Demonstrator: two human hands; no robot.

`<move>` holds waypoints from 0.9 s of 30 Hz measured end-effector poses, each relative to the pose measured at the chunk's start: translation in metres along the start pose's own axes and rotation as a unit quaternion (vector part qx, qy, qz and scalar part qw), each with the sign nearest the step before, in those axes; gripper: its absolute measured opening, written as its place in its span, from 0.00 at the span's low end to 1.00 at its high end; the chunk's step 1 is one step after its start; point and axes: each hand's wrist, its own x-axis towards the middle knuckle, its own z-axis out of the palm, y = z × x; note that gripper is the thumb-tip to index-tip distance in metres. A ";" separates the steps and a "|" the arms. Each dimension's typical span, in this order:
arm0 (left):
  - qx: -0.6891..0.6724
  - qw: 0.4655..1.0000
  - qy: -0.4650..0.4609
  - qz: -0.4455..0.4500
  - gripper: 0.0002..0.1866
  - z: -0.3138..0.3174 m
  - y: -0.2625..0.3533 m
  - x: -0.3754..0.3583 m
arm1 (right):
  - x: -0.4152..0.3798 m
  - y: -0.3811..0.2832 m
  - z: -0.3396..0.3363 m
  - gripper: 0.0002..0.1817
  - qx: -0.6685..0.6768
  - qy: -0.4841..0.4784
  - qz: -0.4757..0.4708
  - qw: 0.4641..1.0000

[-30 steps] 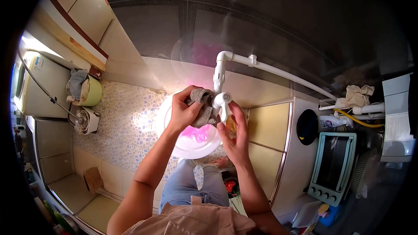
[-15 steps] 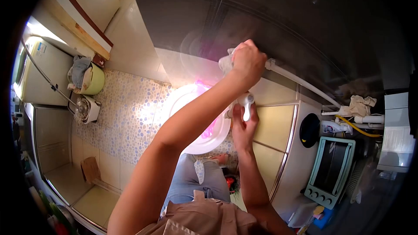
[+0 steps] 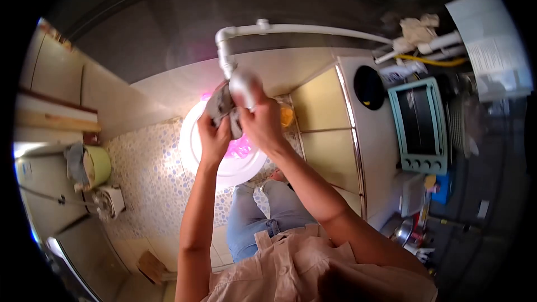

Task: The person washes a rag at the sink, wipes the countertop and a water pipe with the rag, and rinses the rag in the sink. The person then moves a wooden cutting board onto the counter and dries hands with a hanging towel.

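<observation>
A crumpled grey cloth (image 3: 225, 106) is gripped in my left hand (image 3: 215, 137), pressed against a white tap (image 3: 243, 85) at the lower end of the white pipe (image 3: 225, 56). My right hand (image 3: 262, 124) closes around the tap from the right, its thumb by the cloth. Motion blurs the tap and the right fingertips. Directly below my hands stands a round white basin (image 3: 224, 178) with something shiny and pink (image 3: 239, 148) in it.
The pipe runs along the dark wall to the right. Yellow-fronted cabinets (image 3: 327, 106) stand right of the basin, with a teal toaster oven (image 3: 418, 126) beyond. A green bin (image 3: 99, 165) is at left on the patterned floor (image 3: 148, 184).
My left hand has come down from the pipe elbow with the cloth to the tap, beside my right hand. The camera view has turned, and the pipe elbow is now uncovered.
</observation>
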 end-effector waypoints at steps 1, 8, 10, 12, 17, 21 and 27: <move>0.058 0.998 -0.009 0.003 0.15 -0.003 0.000 -0.010 | 0.000 0.003 0.003 0.20 0.016 0.021 -0.016 1.000; 0.237 0.949 -0.073 -0.193 0.14 0.006 -0.067 -0.079 | -0.001 0.006 -0.043 0.13 0.064 -0.006 -0.074 0.995; 0.273 0.909 -0.148 -0.276 0.20 0.033 -0.093 -0.124 | -0.019 0.026 -0.070 0.14 0.073 0.050 -0.095 0.992; 0.224 0.894 -0.255 -0.293 0.26 0.076 -0.101 -0.163 | -0.052 0.062 -0.103 0.12 0.085 0.100 -0.058 0.990; 0.027 0.871 -0.437 -0.221 0.23 0.233 -0.072 -0.162 | -0.196 0.167 -0.204 0.12 0.103 0.242 0.217 0.940; -0.030 0.799 -0.525 -0.292 0.19 0.335 -0.067 -0.182 | -0.288 0.200 -0.279 0.29 0.127 0.302 0.323 0.888; -0.034 0.690 -0.631 -0.352 0.21 0.398 -0.064 -0.282 | -0.339 0.254 -0.321 0.23 0.245 0.581 0.309 0.712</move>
